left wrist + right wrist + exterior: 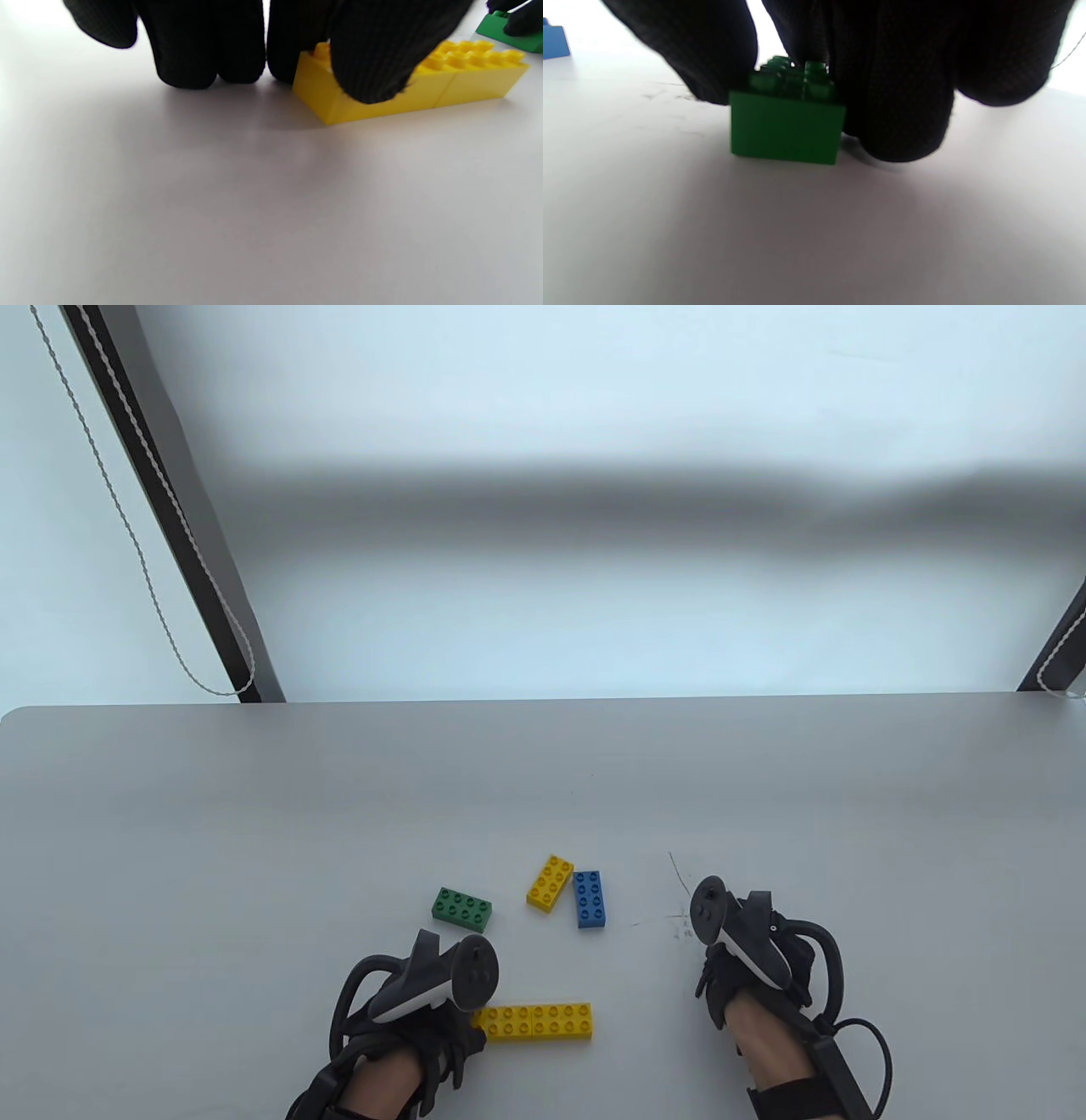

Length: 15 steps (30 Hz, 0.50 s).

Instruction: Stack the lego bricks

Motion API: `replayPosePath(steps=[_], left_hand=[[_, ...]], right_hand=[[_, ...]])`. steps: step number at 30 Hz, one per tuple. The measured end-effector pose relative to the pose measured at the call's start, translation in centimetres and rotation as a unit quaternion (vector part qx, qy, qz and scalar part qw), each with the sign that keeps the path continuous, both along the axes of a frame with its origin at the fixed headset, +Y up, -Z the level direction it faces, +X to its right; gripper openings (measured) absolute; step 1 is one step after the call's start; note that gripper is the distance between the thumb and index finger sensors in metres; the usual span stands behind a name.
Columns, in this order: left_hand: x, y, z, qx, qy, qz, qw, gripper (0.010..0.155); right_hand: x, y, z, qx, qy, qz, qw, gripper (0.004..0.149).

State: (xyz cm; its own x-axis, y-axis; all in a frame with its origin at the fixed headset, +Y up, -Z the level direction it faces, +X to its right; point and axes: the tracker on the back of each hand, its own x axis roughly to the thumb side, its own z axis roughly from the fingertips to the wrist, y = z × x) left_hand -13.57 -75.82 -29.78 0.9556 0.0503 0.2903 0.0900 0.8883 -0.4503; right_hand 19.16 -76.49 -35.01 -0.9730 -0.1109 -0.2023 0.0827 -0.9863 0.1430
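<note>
Left hand (424,1010): fingers touching the yellow brick row's (537,1021) end at lower centre — grip unclear.
Right hand (755,959): pinching a small green brick (785,127) — light, rigid, slick; hold the sides.

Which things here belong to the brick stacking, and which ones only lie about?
For the job: yellow pair touched by left hand; small yellow brick; blue brick; green brick; second green brick gripped by right hand.
Lying about: white cord; table scratches.

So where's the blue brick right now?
In the table view the blue brick lies flat on the table, near the middle, right beside the small yellow brick on its left, and ahead and left of the right hand.
</note>
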Motion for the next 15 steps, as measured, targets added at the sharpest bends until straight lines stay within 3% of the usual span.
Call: replayPosePath(steps=[9, 15], left_hand=[[0.0, 0.0, 0.0, -0.001, 0.000, 0.001, 1.000, 0.063], [0.0, 0.0, 0.0, -0.001, 0.000, 0.001, 1.000, 0.063]], right_hand=[[-1.9, 1.4, 0.6, 0.035, 0.054, -0.035, 0.997, 0.071], [-4.4, 2.6, 1.7, 0.065, 0.123, -0.080, 0.987, 0.074]])
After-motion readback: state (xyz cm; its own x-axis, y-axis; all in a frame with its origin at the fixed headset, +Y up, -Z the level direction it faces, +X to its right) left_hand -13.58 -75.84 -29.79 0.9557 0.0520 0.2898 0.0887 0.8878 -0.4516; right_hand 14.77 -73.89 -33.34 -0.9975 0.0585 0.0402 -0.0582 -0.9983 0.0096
